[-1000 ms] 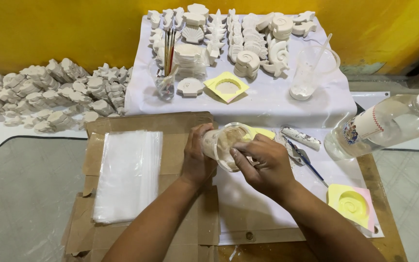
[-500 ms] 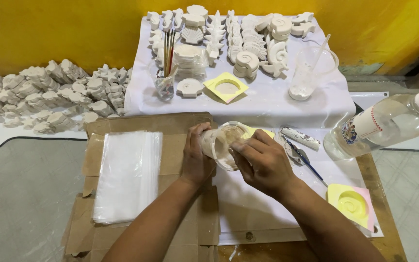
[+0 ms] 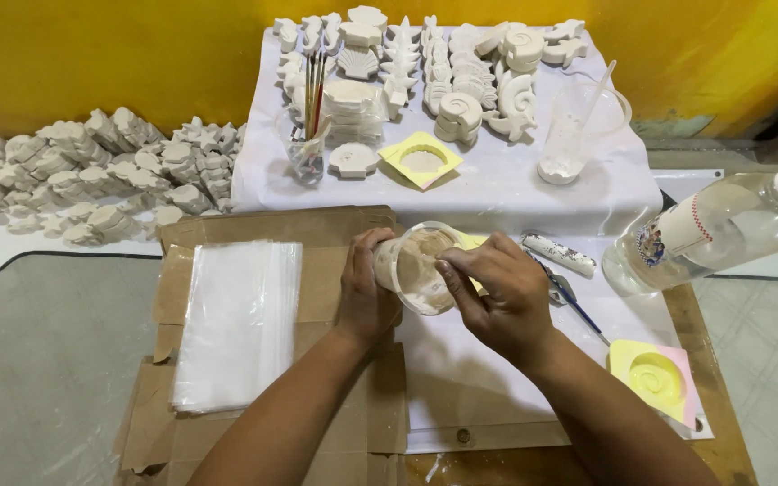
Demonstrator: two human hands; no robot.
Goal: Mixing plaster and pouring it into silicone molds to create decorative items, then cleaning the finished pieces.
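My left hand (image 3: 366, 297) grips a clear plastic cup (image 3: 414, 265), tilted on its side, with pale plaster smeared inside. My right hand (image 3: 497, 292) is at the cup's mouth, fingers closed and reaching into it; whether it holds a tool is hidden. Under the cup peeks a yellow mould (image 3: 470, 241). Both hands work over a white sheet (image 3: 461, 378) laid on brown cardboard (image 3: 317, 234).
A stack of clear plastic bags (image 3: 240, 319) lies left. A tilted clear bottle (image 3: 713, 229), a spoon (image 3: 574, 301) and a yellow spiral mould (image 3: 655, 378) lie right. Behind are a square yellow mould (image 3: 420, 160), a brush cup (image 3: 310, 153), a clear stirring cup (image 3: 578, 135) and several white plaster casts (image 3: 461, 67), more piled at left (image 3: 92, 175).
The cup and both hands have shifted only slightly; my right fingers keep working at the cup's mouth.
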